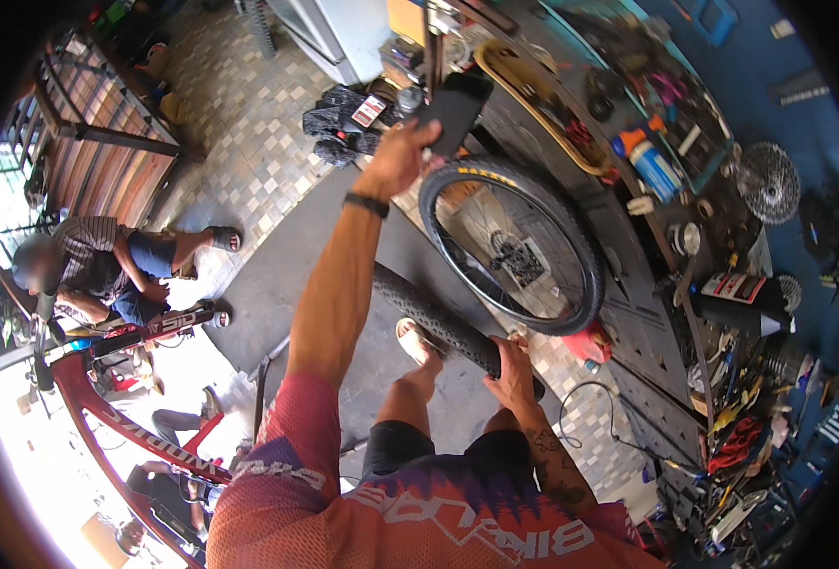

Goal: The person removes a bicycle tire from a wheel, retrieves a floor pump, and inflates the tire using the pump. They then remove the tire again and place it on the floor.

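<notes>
Stretched far forward, my left hand [404, 159] grips a black smartphone [461, 112] at its near end, by the edge of the cluttered workbench. My right hand [514, 373] is closed around the knobby black tire of a bicycle wheel [435, 324]. That wheel stands upright before my legs and shows nearly edge-on. Just beyond it, a second bicycle wheel [590, 275] leans against the dark bench front, its spokes and brake disc visible. My right fingertips are partly hidden by the tire.
Tools, bottles and a cassette [768, 182] crowd the bench at right. A red bicycle frame [125, 431] stands at left, near a seated person [106, 261]. Dark cloth [334, 119] lies on the tiled floor. A cable [590, 387] curls beside the bench.
</notes>
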`<state>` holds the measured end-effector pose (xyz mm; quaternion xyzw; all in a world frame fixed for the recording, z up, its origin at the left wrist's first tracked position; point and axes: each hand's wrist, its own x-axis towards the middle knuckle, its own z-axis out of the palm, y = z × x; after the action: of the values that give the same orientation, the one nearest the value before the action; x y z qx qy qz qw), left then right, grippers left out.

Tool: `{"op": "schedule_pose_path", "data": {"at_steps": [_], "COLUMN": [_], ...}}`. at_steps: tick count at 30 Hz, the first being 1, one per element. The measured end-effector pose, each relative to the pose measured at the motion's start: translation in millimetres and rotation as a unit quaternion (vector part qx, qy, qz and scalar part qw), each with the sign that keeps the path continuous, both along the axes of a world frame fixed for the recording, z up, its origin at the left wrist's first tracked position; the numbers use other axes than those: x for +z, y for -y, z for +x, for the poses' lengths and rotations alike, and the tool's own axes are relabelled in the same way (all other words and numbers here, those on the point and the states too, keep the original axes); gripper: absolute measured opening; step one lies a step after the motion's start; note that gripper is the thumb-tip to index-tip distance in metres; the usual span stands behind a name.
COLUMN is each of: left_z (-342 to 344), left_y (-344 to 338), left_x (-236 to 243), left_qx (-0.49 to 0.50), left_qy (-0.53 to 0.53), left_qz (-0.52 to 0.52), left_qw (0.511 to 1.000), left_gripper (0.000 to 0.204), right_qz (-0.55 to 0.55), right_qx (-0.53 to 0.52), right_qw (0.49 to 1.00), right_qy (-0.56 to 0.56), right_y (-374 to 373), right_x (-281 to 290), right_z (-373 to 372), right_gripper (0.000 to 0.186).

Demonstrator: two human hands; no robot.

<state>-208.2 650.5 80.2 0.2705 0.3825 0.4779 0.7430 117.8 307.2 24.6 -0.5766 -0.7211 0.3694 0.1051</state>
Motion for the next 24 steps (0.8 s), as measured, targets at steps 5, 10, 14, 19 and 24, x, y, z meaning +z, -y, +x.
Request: {"op": "schedule_pose_path", "data": {"at_steps": [5,10,14,19,24], "left_z": [-38.6,-93.0,-142.0,-154.8,-148.1], "left_y": [81.0,115.3,139.5,167.7,174.5], "left_x": [38.3,72.9,83.4,77.0,80.3], "left_qx": [0.047,0.161,0.165,0.154,0.182], "left_qy": [0.042,0.035,-0.049,-0.021,0.031], "left_qz": [0.088,0.109,0.106,0.100,0.099], "left_qw": [0.994,0.980,0.979,0.983,0.978], "left_gripper": [0.054,0.055,0.056,0.070,0.085], "right_qz": [0.012,0.003,0.037,0.055,0.058], "right_qx": [-0.005,0.020,0.106,0.239,0.313], "right_qw": [1.000,1.000,0.992,0.969,0.948], "right_qy": [0.010,-0.014,-0.063,-0.036,-0.027], "right_y": [-21.6,-46.4,-36.2,-25.7,-44.0], "right_x": [1.0,-4.0,5.6,14.7,10.7], "right_z": [-52.8,-114.4,-173.0,-220.5,-250.3], "right_gripper": [0.079,0.075,0.075,0.082,0.080]}}
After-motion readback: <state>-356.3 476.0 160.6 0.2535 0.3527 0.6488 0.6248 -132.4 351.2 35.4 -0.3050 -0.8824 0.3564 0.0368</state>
